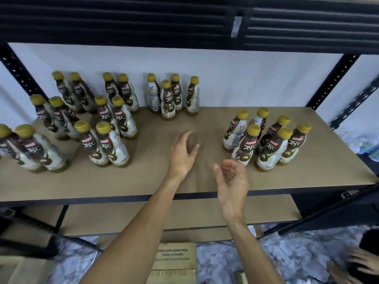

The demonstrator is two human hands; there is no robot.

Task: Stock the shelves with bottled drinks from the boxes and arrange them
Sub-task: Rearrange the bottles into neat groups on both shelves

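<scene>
"KOPIKO" over a large "78°C" reads on the label of the front-right bottle (pixel 246 149) on the shelf (pixel 143 181); the same two lines stand on the far-right bottle (pixel 296 143) and on the front-left bottle (pixel 106 145) of the shelf; the back bottle (pixel 168 99), at the shelf's rear middle, shows "78°C" clearly, its brand line too small to read; below the shelf, a cardboard box (pixel 174 256) bears upside-down print: "STORE IN A COOL & DRY PL…", "SIMPAN DI TEMPAT", "YANG DINGIN DAN…"; the other labels are blurred.
</scene>
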